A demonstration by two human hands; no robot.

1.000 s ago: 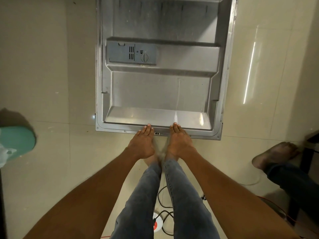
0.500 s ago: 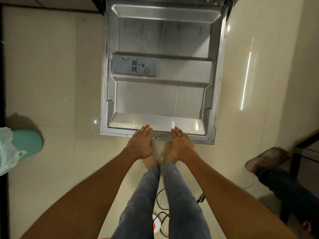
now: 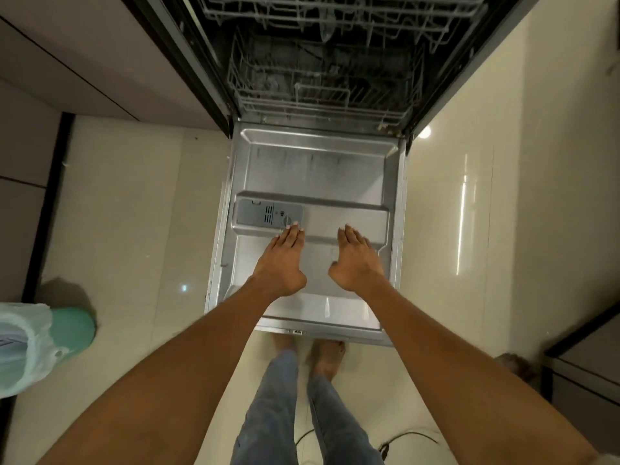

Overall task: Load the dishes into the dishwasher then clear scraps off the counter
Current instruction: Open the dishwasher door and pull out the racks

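The dishwasher door lies flat and open in front of me, steel inner face up, with a grey detergent compartment on its left. Behind it the dark tub shows the lower wire rack and part of the upper rack; I cannot tell whether any dishes sit in them. My left hand and my right hand are stretched out above the middle of the door, fingers straight, palms down, holding nothing. No dishes are in view.
A green bin lined with a plastic bag stands on the tiled floor at the left. Cabinet fronts run along the upper left. Another person's foot and dark furniture are at the right. Cables lie by my feet.
The view has tilted up, showing the tub and racks. Both hands left the door's front edge and moved forward over the door's middle.
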